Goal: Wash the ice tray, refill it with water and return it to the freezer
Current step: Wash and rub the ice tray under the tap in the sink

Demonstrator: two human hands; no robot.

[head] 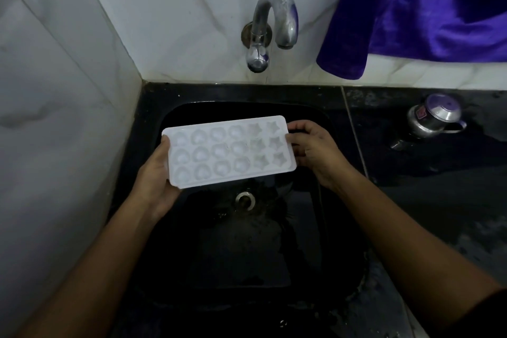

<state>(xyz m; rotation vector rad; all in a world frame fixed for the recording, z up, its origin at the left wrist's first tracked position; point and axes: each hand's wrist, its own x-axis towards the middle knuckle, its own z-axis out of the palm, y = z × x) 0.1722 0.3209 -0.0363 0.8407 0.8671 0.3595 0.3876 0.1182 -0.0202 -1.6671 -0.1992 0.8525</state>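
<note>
White plastic ice tray point(229, 151) held level over the black sink point(247, 241); my left hand point(156, 181) and right hand point(315, 149) clamp its ends, below the tap point(274, 25).

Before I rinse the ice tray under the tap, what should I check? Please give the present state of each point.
1. Both ends of the ice tray gripped, by left hand and right hand: ok.
2. Held over the sink, cavities up: ok.
3. Directly under the tap spout: cannot tell.
4. Running water: not ok, no stream visible.
5. Uncovered drain: ok.
6. Cavities empty: cannot tell.
</note>
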